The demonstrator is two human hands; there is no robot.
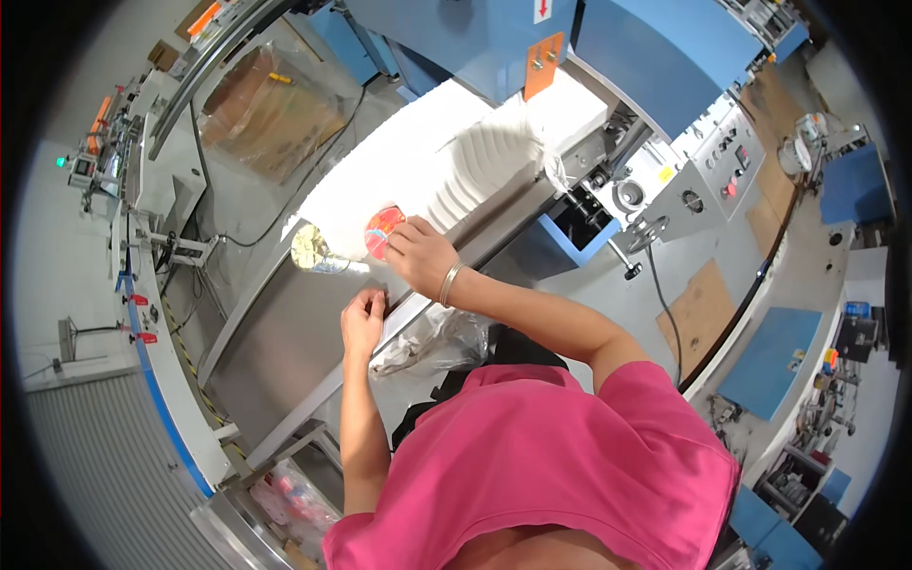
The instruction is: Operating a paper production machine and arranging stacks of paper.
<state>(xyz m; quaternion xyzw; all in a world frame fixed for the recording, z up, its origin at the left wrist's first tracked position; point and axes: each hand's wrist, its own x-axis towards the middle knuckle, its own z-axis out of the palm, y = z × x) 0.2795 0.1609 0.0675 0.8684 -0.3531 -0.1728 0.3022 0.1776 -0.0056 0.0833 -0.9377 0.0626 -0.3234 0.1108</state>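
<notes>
Red disc [379, 232], one, with light-blue markings: lying at the near edge of the white stacked material [380, 157], centre of the scene. Right hand [416, 255], one: fingertips gathered on the disc's right side, touching it; whether they pinch it or merely rest there cannot be told. Metallic bracelet [450, 284], at the right wrist. Left hand [363, 321], one: nearer and a little to the left, apart from the right hand, at the near edge of the table, fingers curled inward; whether anything is within them cannot be told. Gold crumpled-looking piece [309, 246], one: left of the disc, near the stack's left end. Steel table [275, 328], bare surface to the near left. Clear plastic with whitish contents [442, 342], just beyond the pink shirt [570, 456]. Blue machine housing [655, 57], far right, with bolted orange plate [544, 62] to its left. Control panel [730, 161], right, red button fitted. Flat cardboard [700, 313], on the floor, right.
</notes>
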